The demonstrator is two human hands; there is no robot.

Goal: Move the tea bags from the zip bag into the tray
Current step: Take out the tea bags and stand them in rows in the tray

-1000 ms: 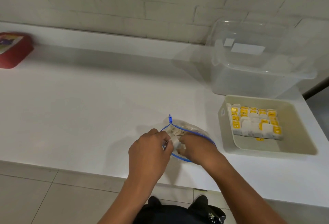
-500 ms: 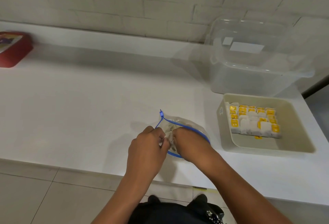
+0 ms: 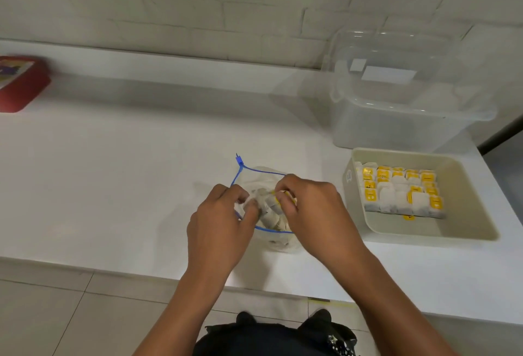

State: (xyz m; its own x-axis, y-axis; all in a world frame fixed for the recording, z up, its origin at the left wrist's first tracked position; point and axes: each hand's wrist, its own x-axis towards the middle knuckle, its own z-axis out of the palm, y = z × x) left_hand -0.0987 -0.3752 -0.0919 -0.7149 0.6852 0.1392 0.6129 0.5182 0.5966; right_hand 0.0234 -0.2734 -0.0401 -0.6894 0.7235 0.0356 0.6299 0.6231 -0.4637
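A clear zip bag with a blue zip rim stands open on the white counter, near its front edge. Both hands are at its mouth. My left hand pinches the bag's left rim. My right hand grips a bunch of white tea bags with yellow tags, held at the bag's opening. More tea bags lie inside, partly hidden by my hands. To the right stands a beige tray with rows of tea bags filling its far half.
A clear lidded plastic box stands behind the tray against the white brick wall. A red container sits at the far left. The counter's front edge runs just below my hands, with tiled floor beneath.
My right hand went into the bag and now holds a bunch of tea bags at its mouth. My left hand kept hold of the rim.
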